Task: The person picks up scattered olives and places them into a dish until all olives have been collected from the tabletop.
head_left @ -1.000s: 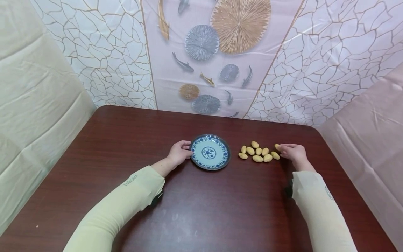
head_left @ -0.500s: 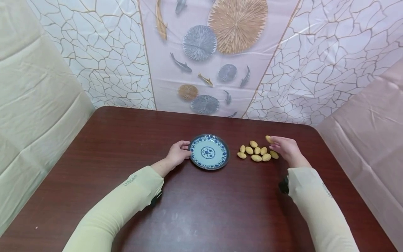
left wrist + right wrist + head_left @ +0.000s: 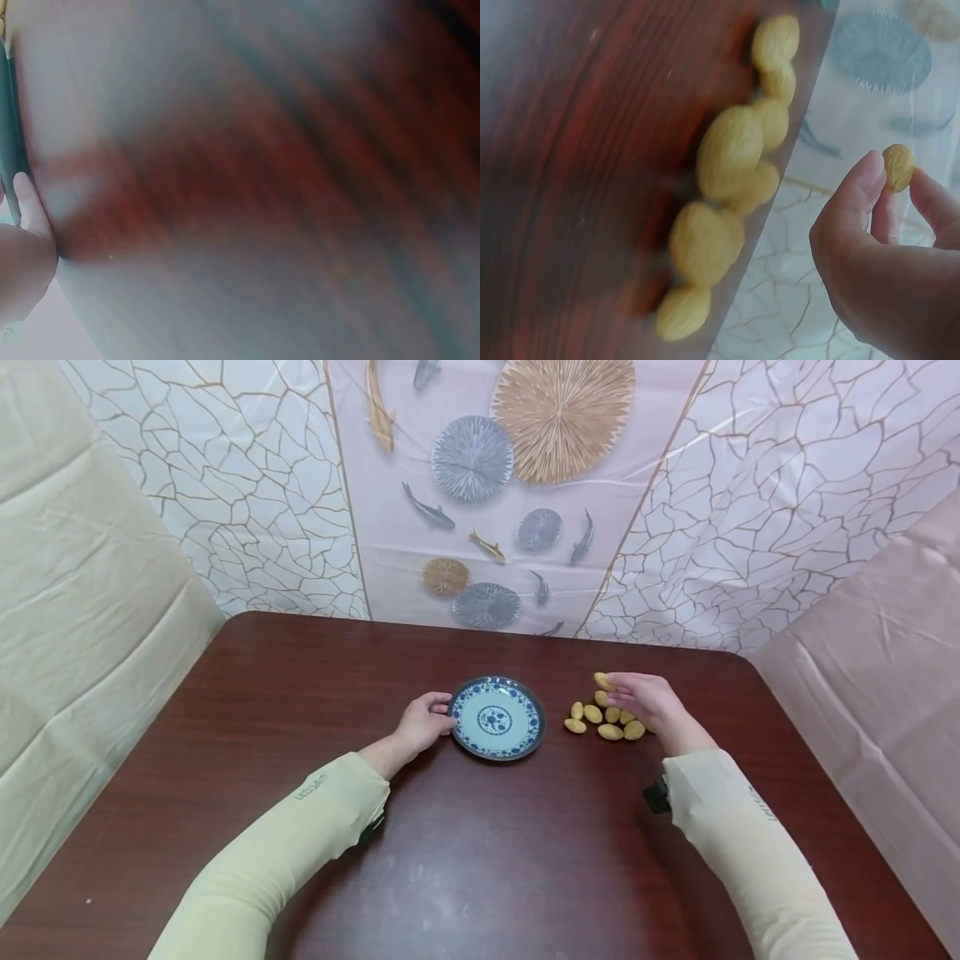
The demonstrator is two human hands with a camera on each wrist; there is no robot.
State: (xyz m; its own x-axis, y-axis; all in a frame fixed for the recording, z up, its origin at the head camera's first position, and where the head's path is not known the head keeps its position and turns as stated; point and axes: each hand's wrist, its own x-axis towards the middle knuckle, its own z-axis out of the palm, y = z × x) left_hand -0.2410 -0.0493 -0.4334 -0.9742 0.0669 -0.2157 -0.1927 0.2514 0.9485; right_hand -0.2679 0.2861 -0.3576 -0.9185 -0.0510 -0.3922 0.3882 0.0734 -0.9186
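Note:
A round plate (image 3: 495, 745) with a blue floral rim lies on the table. My left hand (image 3: 424, 724) pinches its left edge; in the left wrist view the thumb (image 3: 31, 204) lies against the dark side of the plate (image 3: 10, 120). Between the thumb and fingertips of my right hand (image 3: 647, 700) is a small yellow oval piece (image 3: 898, 169) with a rough skin, maybe a fruit or nut. The hand holds it raised above the far side of a cluster of similar yellow oval pieces (image 3: 611, 732), partly covering some of them. Several of these pieces (image 3: 730, 152) show blurred in the right wrist view.
The dark red-brown table (image 3: 465, 843) reaches to a patterned cloth backdrop (image 3: 480, 527). Cream cloth walls (image 3: 97, 552) stand at the left and right sides. The cluster lies to the right of the plate with a gap between.
My right hand has lifted a yellow oval piece from the right end of the cluster and carried it left above the others. The left hand and plate stay in place.

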